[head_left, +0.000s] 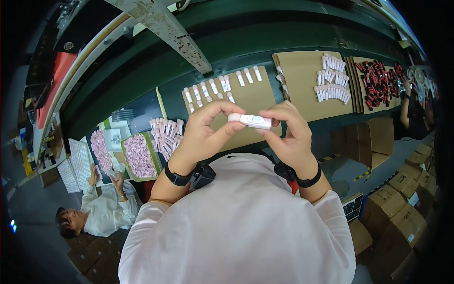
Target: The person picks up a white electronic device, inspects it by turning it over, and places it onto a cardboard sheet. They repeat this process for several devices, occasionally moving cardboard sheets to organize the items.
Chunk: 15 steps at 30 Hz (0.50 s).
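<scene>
White shirt [236,213] below; white device [256,120] crosswise, pink end [233,117] left.

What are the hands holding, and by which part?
A slim white device, by its ends: left hand at the rounded pink end, right hand at the opposite end.

Dark printed letters [410,216] on a cardboard box [403,233]

I see moderate, fairly even light mid-view. Shirt [236,213] brightest, folds softly shaded. Counter [174,104] dark; its edges bow with fisheye. Left hand [205,130], right hand [293,128] crisp to me. Small bluish glare [13,226] far left. Boxes [402,227] at right softer, dimmer. Corners fall to black.
</scene>
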Available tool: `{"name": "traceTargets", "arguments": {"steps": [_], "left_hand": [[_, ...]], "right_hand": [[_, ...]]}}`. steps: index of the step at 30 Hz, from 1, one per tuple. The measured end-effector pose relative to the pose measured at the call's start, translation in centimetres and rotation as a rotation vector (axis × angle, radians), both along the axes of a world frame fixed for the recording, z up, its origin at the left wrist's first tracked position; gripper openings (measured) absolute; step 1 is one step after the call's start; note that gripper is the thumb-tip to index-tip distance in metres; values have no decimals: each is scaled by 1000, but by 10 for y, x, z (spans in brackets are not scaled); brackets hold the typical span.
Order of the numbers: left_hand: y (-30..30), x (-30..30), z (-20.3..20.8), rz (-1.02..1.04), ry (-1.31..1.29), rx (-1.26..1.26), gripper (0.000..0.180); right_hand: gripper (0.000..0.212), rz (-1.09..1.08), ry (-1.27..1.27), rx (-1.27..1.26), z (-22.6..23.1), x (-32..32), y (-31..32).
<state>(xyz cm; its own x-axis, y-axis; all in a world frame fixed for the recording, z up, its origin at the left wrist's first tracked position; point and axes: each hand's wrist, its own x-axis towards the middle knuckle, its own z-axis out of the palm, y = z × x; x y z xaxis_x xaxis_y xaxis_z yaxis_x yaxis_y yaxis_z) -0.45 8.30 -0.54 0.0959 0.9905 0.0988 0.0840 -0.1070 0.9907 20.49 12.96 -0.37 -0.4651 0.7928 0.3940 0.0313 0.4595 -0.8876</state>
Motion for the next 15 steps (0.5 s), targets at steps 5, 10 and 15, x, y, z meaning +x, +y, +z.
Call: {"name": "traceTargets", "arguments": {"steps": [5,10,15], "left_hand": [[4,16,-2,80,-113,45,28],[19,23,-21,85,-363,-106,27],[51,6,-89,205,-256,-246,25]], "right_hand": [[32,-17,-24,36,-5,6,2],[34,-54,-65,38,-15,13,10],[29,-207,-245,-68,-63,26,26]]}}
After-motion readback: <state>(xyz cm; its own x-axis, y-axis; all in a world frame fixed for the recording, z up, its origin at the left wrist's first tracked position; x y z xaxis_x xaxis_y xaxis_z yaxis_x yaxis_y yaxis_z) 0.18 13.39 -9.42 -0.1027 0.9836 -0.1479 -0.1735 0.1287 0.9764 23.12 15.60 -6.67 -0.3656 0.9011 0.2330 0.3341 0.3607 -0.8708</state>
